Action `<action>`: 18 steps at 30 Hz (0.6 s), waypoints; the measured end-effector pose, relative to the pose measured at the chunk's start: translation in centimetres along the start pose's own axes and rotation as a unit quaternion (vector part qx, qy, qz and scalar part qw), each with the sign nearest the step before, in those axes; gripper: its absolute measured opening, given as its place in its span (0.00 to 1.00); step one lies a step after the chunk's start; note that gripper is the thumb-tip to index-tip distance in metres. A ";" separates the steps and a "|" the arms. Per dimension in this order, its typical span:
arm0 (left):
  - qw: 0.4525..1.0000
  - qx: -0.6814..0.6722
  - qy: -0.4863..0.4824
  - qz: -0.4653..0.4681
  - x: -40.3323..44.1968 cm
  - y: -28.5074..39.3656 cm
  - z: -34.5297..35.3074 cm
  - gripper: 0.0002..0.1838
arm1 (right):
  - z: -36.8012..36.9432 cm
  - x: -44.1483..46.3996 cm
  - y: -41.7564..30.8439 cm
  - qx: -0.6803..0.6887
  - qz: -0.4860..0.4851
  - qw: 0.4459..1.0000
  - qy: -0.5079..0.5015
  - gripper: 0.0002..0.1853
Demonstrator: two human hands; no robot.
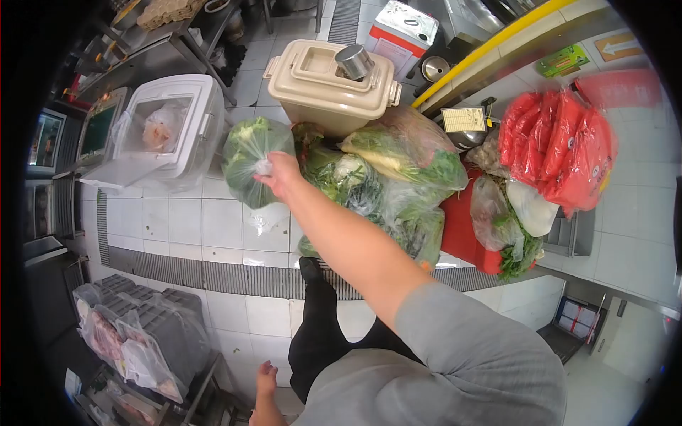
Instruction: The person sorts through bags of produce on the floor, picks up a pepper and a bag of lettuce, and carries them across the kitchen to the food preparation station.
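My right hand (280, 174) is closed around the gathered neck of a clear plastic bag of green vegetables (249, 145), which looks like broccoli or leafy greens. The bag hangs in front of me, between a white lidded bin (170, 92) and a pile of bagged vegetables (348, 177). Low beside my body, my left hand (266, 378) hangs with nothing in it, its fingers loosely apart. Leafy greens and pale, long vegetables show through the plastic of the pile.
Behind the pile stands a beige lidded tub (320, 78) with a metal cup (354, 62) on top. Red plastic bags (558, 145) hang at right. Grey crates (153, 319) with bagged meat stand at lower left. A drain grate (234, 278) crosses the tiled floor.
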State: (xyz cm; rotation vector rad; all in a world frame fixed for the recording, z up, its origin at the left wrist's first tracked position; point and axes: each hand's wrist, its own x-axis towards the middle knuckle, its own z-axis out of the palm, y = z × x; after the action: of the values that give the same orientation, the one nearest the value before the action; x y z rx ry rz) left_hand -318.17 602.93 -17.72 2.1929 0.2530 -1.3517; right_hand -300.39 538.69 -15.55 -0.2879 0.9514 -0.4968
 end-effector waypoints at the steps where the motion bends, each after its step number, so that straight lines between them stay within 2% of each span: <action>1: 1.000 0.017 -0.007 -0.023 -0.1 0.4 -0.3 0.29 | -1.5 0.6 0.3 0.000 -0.001 1.000 0.005 0.04; 3: 1.000 0.014 -0.016 -0.012 0.9 -0.5 -0.6 0.29 | -5.6 0.9 1.6 -0.134 0.027 0.991 -0.005 0.11; 4: 1.000 0.008 -0.021 -0.001 1.2 -0.8 -0.8 0.28 | -9.6 2.2 3.8 -0.150 0.027 0.987 -0.047 0.08; 6: 1.000 0.009 -0.016 0.003 1.3 0.9 -0.3 0.28 | -15.6 0.2 6.2 -0.373 0.017 0.927 -0.034 0.04; 7: 1.000 0.006 -0.007 0.007 1.5 1.9 0.1 0.28 | -19.8 -1.2 7.5 -0.415 0.023 0.908 -0.049 0.04; 8: 1.000 0.015 -0.014 0.005 2.0 2.7 0.4 0.28 | -26.6 -1.3 10.8 -0.569 -0.137 0.800 -0.135 0.09; 9: 0.999 0.030 -0.024 0.021 2.7 3.3 0.7 0.28 | -29.1 -4.3 10.7 -0.520 0.032 0.853 -0.038 0.14; 10: 0.998 0.047 -0.035 0.038 3.4 4.2 1.0 0.27 | -36.2 -4.7 12.8 -0.596 -0.002 0.796 -0.103 0.12; 11: 0.997 0.059 -0.042 0.039 3.7 5.4 1.6 0.27 | -36.6 -9.9 9.5 -0.632 0.062 0.771 -0.038 0.12; 12: 0.995 0.074 -0.048 0.040 3.8 7.0 2.5 0.27 | -40.6 -12.3 8.8 -0.699 0.070 0.709 -0.061 0.13; 13: 0.994 0.089 -0.053 0.040 4.0 8.6 3.5 0.28 | -49.6 -12.2 12.2 -0.809 -0.007 0.580 -0.093 0.16; 14: 0.992 0.101 -0.057 0.042 4.8 10.0 4.4 0.28 | -49.8 -15.9 9.2 -0.750 0.104 0.650 0.057 0.17; 16: 0.968 0.220 -0.068 0.097 6.6 11.6 6.6 0.29 | -57.6 -18.0 7.5 -0.817 0.132 0.560 -0.033 0.19; 17: 0.962 0.237 -0.070 0.115 8.2 11.6 7.6 0.30 | -58.8 -20.0 5.5 -0.821 0.101 0.562 0.013 0.20; 18: 0.956 0.257 -0.066 0.123 8.2 13.2 9.2 0.29 | -63.1 -19.4 6.5 -0.756 0.115 0.629 0.142 0.20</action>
State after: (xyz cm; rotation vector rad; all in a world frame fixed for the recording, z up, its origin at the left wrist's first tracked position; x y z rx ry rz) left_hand -315.68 585.97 -23.46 2.4193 -0.4589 -1.5343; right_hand -360.41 553.14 -39.85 -1.6299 1.5181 0.6887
